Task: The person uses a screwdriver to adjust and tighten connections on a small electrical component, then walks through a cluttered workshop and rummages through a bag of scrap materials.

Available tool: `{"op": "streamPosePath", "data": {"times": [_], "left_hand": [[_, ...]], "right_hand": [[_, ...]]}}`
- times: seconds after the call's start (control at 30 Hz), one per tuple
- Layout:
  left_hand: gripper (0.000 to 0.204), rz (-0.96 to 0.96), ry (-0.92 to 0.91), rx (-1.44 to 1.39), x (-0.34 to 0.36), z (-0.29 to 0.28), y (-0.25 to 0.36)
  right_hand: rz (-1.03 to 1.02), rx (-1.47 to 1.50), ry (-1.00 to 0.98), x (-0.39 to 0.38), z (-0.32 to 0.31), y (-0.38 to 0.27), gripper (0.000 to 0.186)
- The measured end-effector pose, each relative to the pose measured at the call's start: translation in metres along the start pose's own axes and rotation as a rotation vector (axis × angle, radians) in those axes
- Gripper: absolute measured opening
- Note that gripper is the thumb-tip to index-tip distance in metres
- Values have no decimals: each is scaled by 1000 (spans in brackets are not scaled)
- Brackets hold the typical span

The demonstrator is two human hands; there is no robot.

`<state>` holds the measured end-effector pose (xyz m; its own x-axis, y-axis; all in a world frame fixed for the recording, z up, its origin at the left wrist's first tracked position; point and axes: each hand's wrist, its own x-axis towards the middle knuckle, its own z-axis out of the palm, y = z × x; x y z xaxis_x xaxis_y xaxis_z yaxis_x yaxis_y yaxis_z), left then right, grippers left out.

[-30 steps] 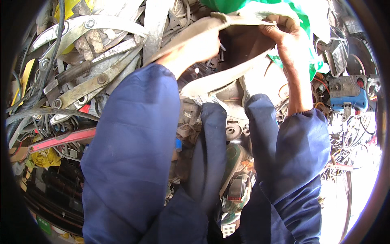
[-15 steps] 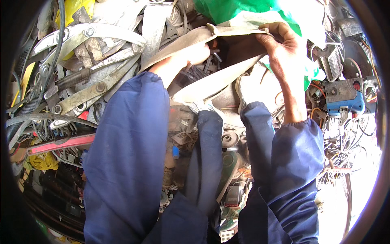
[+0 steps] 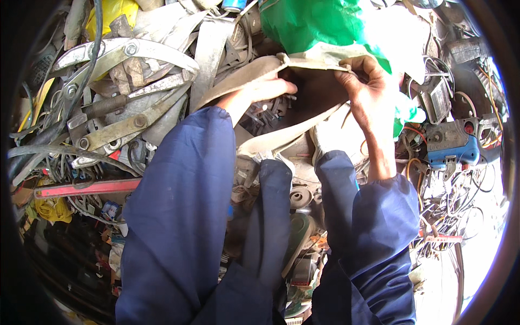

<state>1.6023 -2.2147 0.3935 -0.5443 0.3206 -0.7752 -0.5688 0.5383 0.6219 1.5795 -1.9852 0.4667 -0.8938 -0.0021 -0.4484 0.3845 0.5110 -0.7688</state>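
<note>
A beige cloth sack (image 3: 238,77) lies ahead of me with its mouth held apart. My right hand (image 3: 365,84) pinches the far rim of the sack between thumb and fingers. Through the mouth, at the left, reaches my left hand (image 3: 268,91), its visible fingers stretched to the right and nothing seen in them; its underside is hidden. Below that hand, several small grey metal pieces (image 3: 265,115) lie inside the sack. The right part of the interior is dark.
Long metal lever arms (image 3: 141,119) with bolts and a red bar (image 3: 89,188) crowd the left. A green plastic bag (image 3: 314,24) rests beyond the sack. To the right are a blue-and-grey device (image 3: 452,143) and tangled wires (image 3: 455,200). My legs frame a round metal part (image 3: 300,197).
The sack and both hands sit slightly lower in the picture. My left hand has shifted right inside the sack, fingers more extended, showing more metal pieces. My right hand keeps its pinch.
</note>
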Motion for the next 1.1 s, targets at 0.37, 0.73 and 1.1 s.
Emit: {"op": "streamPosePath", "data": {"times": [0.37,0.73,1.1], "left_hand": [[48,138,28,315,-8,-8,1],[46,103,87,315,-18,-2,16],[35,169,149,24,-11,27,14]], "right_hand": [[53,6,-53,-3,-6,5,19],[100,-62,-81,0,-9,0,19],[144,-133,-34,1,-7,-5,19]]}}
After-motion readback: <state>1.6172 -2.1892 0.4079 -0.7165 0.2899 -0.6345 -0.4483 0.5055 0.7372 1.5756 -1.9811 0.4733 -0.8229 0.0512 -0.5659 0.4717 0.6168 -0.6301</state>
